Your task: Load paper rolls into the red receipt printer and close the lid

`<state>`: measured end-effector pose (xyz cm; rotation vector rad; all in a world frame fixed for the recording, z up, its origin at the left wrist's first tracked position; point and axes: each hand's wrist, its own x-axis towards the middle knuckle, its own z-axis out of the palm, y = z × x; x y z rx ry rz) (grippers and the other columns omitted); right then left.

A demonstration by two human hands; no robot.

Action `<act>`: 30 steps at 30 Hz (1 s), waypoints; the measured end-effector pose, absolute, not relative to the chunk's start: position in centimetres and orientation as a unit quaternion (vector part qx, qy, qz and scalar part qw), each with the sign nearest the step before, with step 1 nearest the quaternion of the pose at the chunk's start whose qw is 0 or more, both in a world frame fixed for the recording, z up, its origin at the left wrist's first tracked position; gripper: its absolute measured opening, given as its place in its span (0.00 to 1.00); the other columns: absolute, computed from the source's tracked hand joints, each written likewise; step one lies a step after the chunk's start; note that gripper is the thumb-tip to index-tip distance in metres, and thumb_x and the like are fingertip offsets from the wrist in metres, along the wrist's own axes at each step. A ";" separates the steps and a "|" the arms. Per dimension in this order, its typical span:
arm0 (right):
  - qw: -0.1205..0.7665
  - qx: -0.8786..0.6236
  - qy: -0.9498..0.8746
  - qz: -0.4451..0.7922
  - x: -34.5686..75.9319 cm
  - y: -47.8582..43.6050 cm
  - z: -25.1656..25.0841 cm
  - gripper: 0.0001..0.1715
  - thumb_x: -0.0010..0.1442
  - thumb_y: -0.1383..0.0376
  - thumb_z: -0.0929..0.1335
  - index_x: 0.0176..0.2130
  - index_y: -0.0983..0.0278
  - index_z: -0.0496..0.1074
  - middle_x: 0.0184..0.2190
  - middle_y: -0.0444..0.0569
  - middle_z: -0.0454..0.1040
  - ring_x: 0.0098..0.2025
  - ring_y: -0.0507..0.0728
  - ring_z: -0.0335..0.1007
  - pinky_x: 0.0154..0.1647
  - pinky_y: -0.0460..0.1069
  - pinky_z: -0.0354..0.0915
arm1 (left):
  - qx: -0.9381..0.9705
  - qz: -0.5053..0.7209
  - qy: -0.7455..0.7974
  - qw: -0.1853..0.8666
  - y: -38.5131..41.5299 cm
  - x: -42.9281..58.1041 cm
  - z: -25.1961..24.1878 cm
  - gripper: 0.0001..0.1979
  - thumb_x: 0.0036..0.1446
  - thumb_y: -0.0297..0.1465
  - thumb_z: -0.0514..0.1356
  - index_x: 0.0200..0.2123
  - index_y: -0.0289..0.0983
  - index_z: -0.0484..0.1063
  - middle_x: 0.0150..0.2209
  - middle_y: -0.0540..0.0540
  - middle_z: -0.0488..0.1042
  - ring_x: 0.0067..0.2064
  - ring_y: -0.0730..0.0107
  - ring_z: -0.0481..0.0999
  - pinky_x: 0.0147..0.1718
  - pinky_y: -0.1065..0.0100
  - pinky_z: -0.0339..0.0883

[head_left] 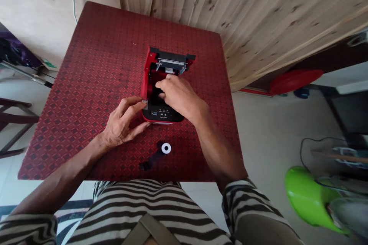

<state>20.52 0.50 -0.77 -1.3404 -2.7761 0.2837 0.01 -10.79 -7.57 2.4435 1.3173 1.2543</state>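
A red and black label printer (163, 108) stands on the table with its lid (171, 61) raised at the back. My left hand (124, 120) holds the printer's front left corner, fingertips on the upper edge and thumb low at the front. Over the open compartment, my right hand (179, 93) reaches in with bent fingers pinched together. Its fingertips are partly hidden, and whatever they hold cannot be made out. In front of the printer lies a small roll with a white ring-shaped end (166, 148), with a strip of dark film (152, 159) beside it.
The red patterned tabletop (94, 65) ends close to my body. A wooden plank wall (195, 0) rises behind it. Off to the right, a bright green plastic object (304, 195) and a cable (304, 141) are on the floor side. A dark wooden stool (17, 118) stands left.
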 end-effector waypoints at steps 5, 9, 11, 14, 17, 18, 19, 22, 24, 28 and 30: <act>-0.008 -0.438 -0.891 0.118 20.3 1.2 -0.7 0.11 0.65 0.77 0.71 0.41 0.67 0.82 0.41 0.60 0.84 0.47 0.66 0.81 0.49 0.58 0.74 | 0.803 0.414 0.426 0.046 -10.8 -0.1 -7.6 0.32 0.65 0.39 0.69 0.68 0.43 0.62 0.57 0.38 0.75 0.57 0.58 0.79 0.54 0.57 0.83; 0.073 -0.396 -0.902 0.158 22.1 0.0 0.3 0.22 0.67 0.80 0.64 0.50 0.65 0.82 0.48 0.55 0.85 0.54 0.62 0.80 0.60 0.58 0.72 | 0.804 0.410 0.429 0.049 -10.8 -0.1 -7.6 0.32 0.66 0.40 0.68 0.68 0.42 0.62 0.57 0.38 0.75 0.57 0.57 0.79 0.54 0.58 0.82; 0.133 -0.361 -0.902 0.197 23.4 -1.1 1.0 0.26 0.69 0.78 0.62 0.56 0.62 0.80 0.54 0.50 0.84 0.58 0.59 0.79 0.65 0.58 0.71 | 0.802 0.409 0.432 0.052 -10.8 -0.1 -7.6 0.31 0.66 0.40 0.68 0.68 0.43 0.62 0.57 0.39 0.75 0.57 0.58 0.80 0.54 0.58 0.82; 0.181 -0.328 -0.895 0.242 24.6 -2.7 1.5 0.22 0.71 0.70 0.68 0.61 0.58 0.77 0.58 0.47 0.82 0.59 0.59 0.79 0.65 0.59 0.72 | 0.800 0.407 0.438 0.053 -10.9 -0.1 -7.6 0.30 0.66 0.40 0.68 0.67 0.44 0.64 0.57 0.40 0.76 0.57 0.58 0.80 0.54 0.58 0.82; 0.233 -0.335 -0.885 0.225 24.5 -3.6 0.7 0.13 0.72 0.67 0.69 0.53 0.60 0.81 0.49 0.49 0.85 0.51 0.59 0.79 0.59 0.58 0.74 | 0.795 0.412 0.440 0.071 -11.1 -0.4 -7.2 0.28 0.67 0.43 0.66 0.66 0.44 0.65 0.56 0.40 0.76 0.56 0.57 0.80 0.55 0.56 0.81; 0.252 -0.338 -0.882 0.210 24.4 -3.7 0.3 0.11 0.73 0.67 0.69 0.49 0.61 0.82 0.46 0.49 0.85 0.49 0.59 0.79 0.57 0.58 0.74 | 0.791 0.419 0.437 0.081 -11.0 -0.5 -6.8 0.29 0.67 0.45 0.65 0.66 0.43 0.65 0.56 0.39 0.76 0.56 0.57 0.80 0.55 0.55 0.81; 0.270 -0.340 -0.880 0.192 24.2 -3.9 -0.1 0.10 0.73 0.67 0.69 0.46 0.61 0.83 0.44 0.49 0.84 0.48 0.58 0.78 0.55 0.57 0.74 | 0.787 0.429 0.434 0.090 -10.8 -0.6 -6.3 0.30 0.68 0.46 0.64 0.67 0.43 0.65 0.56 0.39 0.76 0.54 0.57 0.80 0.54 0.54 0.81; 0.310 -0.352 -0.874 0.124 23.9 -4.5 -1.2 0.09 0.72 0.66 0.70 0.41 0.60 0.83 0.41 0.49 0.81 0.46 0.58 0.74 0.50 0.54 0.73 | 0.780 0.450 0.426 0.087 -9.0 -0.9 -3.8 0.31 0.69 0.48 0.62 0.68 0.41 0.65 0.56 0.38 0.76 0.49 0.60 0.79 0.49 0.55 0.80; 0.326 -0.364 -0.869 0.081 23.9 -5.1 -1.5 0.10 0.72 0.65 0.70 0.39 0.59 0.83 0.39 0.49 0.79 0.43 0.58 0.72 0.46 0.53 0.73 | 0.786 0.435 0.435 0.053 -6.6 -0.8 -1.7 0.30 0.70 0.48 0.62 0.68 0.39 0.65 0.58 0.38 0.75 0.55 0.58 0.77 0.52 0.56 0.79; 0.341 -0.370 -0.864 0.035 23.8 -6.4 -2.0 0.10 0.73 0.66 0.70 0.40 0.58 0.83 0.35 0.48 0.77 0.40 0.57 0.70 0.42 0.52 0.71 | 0.805 0.383 0.450 0.050 -1.2 0.2 1.0 0.36 0.72 0.55 0.55 0.70 0.36 0.60 0.67 0.39 0.69 0.68 0.55 0.70 0.63 0.56 0.72; 0.331 -0.375 -0.865 0.031 23.8 -6.9 -2.3 0.10 0.73 0.67 0.69 0.44 0.58 0.82 0.36 0.48 0.78 0.39 0.57 0.70 0.43 0.53 0.71 | 0.819 0.364 0.437 0.075 0.1 0.7 1.3 0.34 0.75 0.55 0.50 0.68 0.36 0.63 0.61 0.43 0.75 0.64 0.61 0.74 0.65 0.57 0.69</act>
